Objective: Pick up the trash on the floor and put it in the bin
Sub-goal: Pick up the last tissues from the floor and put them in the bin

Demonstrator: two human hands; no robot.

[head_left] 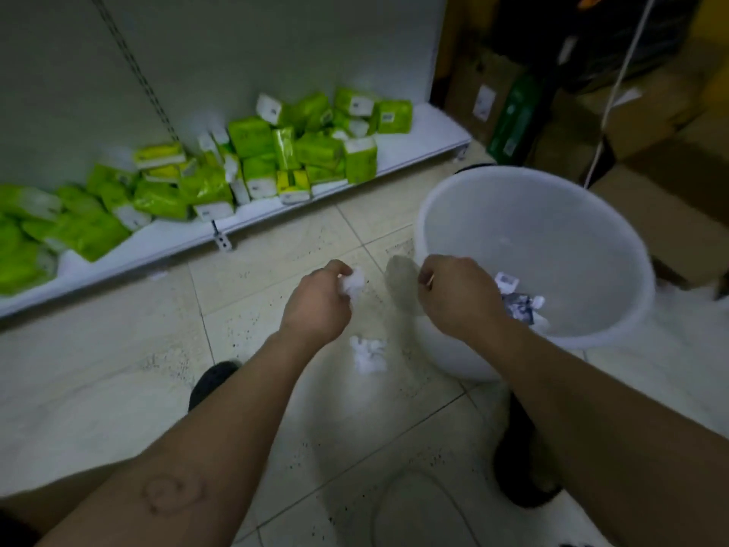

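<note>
Trash: one crumpled white wad sits pinched in the left hand, fingers curled round it, held over the floor just left of the bin. A 2nd wad lies on the tiles below that hand, close to the bin's near wall. Some scraps are already inside the bin, at the bottom.

Right hand is curled into a loose fist over the bin's near rim; something thin and pale shows at the fingers, but whether it grips anything can't be told from this angle.

Step in hand, by the look of it: carry the left wad across & drop it in. To do it well, the person should keep the pinch firm till the hand is fully past the rim, not just above the wall, since light paper drifts. Then spread the fingers wide so nothing clings. Right hand should clear out of the way or steady the rim so the light bin doesn't tip. After that, 2nd wad is near enough to grab w/o shifting feet.

Green packs on the low shelf look like stock, not trash; leave them.
</note>
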